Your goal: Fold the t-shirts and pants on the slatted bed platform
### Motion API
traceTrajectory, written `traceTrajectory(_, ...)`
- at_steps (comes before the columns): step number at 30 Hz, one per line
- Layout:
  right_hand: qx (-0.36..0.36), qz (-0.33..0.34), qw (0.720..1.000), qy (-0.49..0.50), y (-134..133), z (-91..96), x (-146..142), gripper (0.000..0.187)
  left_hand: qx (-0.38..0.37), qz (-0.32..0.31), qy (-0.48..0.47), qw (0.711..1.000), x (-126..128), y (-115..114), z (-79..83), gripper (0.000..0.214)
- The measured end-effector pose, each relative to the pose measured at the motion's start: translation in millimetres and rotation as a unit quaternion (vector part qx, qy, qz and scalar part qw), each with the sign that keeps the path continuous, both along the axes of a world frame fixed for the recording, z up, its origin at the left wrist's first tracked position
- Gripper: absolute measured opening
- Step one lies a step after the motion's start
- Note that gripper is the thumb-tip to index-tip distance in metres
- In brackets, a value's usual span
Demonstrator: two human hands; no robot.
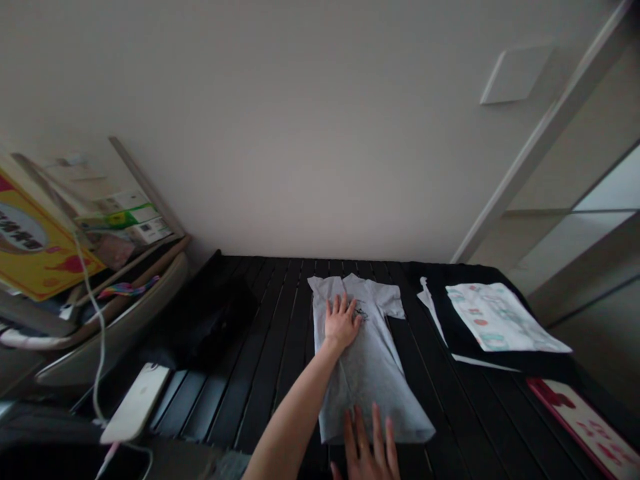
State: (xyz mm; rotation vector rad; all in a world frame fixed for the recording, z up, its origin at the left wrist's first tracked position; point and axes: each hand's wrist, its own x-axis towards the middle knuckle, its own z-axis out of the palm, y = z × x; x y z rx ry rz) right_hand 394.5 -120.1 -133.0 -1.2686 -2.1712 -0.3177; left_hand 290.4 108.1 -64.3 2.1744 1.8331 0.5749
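A small light grey T-shirt [373, 373] lies flat on a black slatted table [270, 347], its left side folded in and its right sleeve sticking out. My left hand [341, 321] rests flat on the upper part of the shirt, fingers spread, beside a small dark print. My right hand [367, 447] lies flat at the shirt's lower hem, fingers stretched out, its palm partly cut off by the frame's bottom edge.
Folded garments [500, 323], white with coloured print over black, lie at the right. A red-and-white item [585, 420] lies at the near right edge. A dark cloth [200, 320] and a white device with cable [135, 403] are left. Boxes [125, 220] fill a cluttered shelf at far left.
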Motion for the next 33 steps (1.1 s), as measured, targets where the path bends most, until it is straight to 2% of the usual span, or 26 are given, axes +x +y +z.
traceTrajectory(2, -0.018, 0.006, 1.0, 0.01, 8.2, 18.4, 6.5, 0.069, 0.005, -0.003, -0.007, 1.0, -1.7, -3.1, 3.5, 0.054)
traceTrajectory(5, -0.098, -0.024, 0.995, 0.022, 37.7, 56.7, 19.6, 0.052, 0.019, -0.002, -0.023, 1.0, -4.5, -14.1, 18.4, 0.053)
traceTrajectory(8, -0.149, -0.107, 0.982, 0.047, 89.7, 80.5, 41.5, 0.059, 0.005, -0.024, -0.02, 1.0, 1.8, -41.2, 33.1, 0.053)
traceTrajectory(10, -0.193, -0.163, 0.966, 0.054, 129.7, 82.5, 58.5, 0.064, -0.016, -0.052, -0.015, 0.998, 12.5, -67.0, 40.2, 0.053)
traceTrajectory(13, -0.271, -0.228, 0.933, 0.058, 183.9, 74.2, 80.1, 0.063, -0.042, -0.098, -0.023, 0.994, 32.4, -107.0, 48.1, 0.053)
traceTrajectory(17, -0.369, -0.241, 0.895, 0.065, 229.4, 60.8, 95.0, 0.063, -0.081, -0.174, -0.05, 0.98, 54.3, -145.4, 51.9, 0.054)
traceTrajectory(20, -0.422, -0.234, 0.873, 0.065, 242.3, 49.9, 98.4, 0.068, -0.08, -0.226, -0.051, 0.97, 65.8, -161.3, 44.9, 0.058)
traceTrajectory(22, -0.431, -0.229, 0.871, 0.055, 244.2, 43.0, 99.1, 0.072, -0.077, -0.247, -0.041, 0.965, 72.3, -167.6, 36.3, 0.064)
traceTrajectory(26, -0.44, -0.205, 0.872, 0.058, 243.5, 39.2, 99.0, 0.078, -0.075, -0.235, -0.016, 0.969, 80.8, -173.9, 21.1, 0.076)
traceTrajectory(30, -0.435, -0.188, 0.878, 0.069, 245.3, 55.0, 91.9, 0.083, -0.072, -0.228, -0.018, 0.971, 79.9, -175.9, 19.2, 0.073)
traceTrajectory(33, -0.392, -0.176, 0.901, 0.063, 248.7, 77.6, 75.9, 0.084, -0.064, -0.231, -0.03, 0.97, 73.2, -176.4, 29.5, 0.073)
